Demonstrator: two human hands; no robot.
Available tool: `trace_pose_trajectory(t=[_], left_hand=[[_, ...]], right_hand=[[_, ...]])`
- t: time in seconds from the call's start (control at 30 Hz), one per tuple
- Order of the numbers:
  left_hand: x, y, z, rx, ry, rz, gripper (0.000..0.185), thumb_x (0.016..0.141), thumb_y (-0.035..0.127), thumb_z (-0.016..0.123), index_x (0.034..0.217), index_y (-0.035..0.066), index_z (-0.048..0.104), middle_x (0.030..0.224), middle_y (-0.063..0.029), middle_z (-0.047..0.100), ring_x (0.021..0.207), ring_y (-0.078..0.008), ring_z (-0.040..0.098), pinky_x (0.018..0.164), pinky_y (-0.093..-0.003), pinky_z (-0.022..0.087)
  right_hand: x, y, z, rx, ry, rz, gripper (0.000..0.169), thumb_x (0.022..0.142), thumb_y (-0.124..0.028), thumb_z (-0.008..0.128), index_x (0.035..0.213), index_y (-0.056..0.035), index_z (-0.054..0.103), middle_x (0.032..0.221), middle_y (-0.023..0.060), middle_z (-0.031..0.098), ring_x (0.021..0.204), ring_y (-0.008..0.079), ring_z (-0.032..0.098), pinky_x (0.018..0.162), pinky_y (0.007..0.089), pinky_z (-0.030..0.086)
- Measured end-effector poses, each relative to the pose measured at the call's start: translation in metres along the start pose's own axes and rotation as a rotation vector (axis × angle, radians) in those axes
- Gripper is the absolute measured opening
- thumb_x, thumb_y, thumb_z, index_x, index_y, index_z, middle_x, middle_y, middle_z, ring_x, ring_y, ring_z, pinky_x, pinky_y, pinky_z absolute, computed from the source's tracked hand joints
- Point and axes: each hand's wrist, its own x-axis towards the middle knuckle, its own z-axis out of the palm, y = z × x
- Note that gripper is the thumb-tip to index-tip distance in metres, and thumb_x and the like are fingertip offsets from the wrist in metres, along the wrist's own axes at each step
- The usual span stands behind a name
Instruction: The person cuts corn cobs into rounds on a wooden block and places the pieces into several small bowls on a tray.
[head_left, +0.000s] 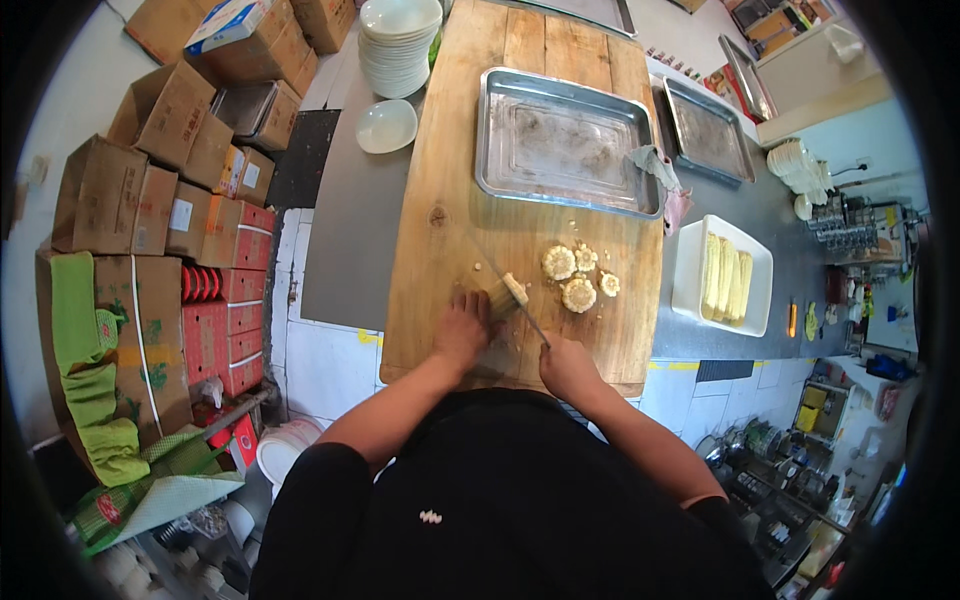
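My right hand is closed on the handle of a knife, whose blade slants across the end of a corn cob on the wooden board. My left hand rests on the cob's left side; motion blur softens its fingers. To the right of the knife lie several cut corn pieces, among them a thick round and another one, with loose kernels scattered about. The cob's lower part is partly hidden by my left hand.
A steel tray lies across the board's far part, a cloth over its right rim. On the right, a white bin holds several corn cobs. Stacked white bowls stand at the far left, beyond a single bowl.
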Motion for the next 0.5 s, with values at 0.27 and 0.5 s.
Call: trace_pose_trajectory(t=[0.27,0.5], left_hand=[[0.015,-0.002,0.000,0.112,-0.024,-0.031,0.055,0.079,0.039,0.067,0.114,0.001,0.049,0.102,-0.0133,0.054,0.093,-0.0283,0.054,0.077,-0.0369,0.046],[0.018,0.003,0.003,0.137,-0.130,0.006,0.056,0.084,0.042,0.060,0.118,-0.001,0.050,0.105,-0.0147,0.056,0.099,-0.0293,0.054,0.083,-0.0373,0.046]], right_hand=[[0.012,0.005,-0.007,0.029,0.073,-0.090,0.022,0.087,-0.011,0.047,0.103,-0.0024,0.058,0.075,0.0293,0.062,0.072,0.0475,0.060,0.068,0.0569,0.048],[0.020,0.031,0.017,0.048,0.085,-0.089,0.022,0.087,-0.013,0.046,0.098,-0.0012,0.060,0.078,0.0288,0.063,0.074,0.0474,0.061,0.070,0.0558,0.049]])
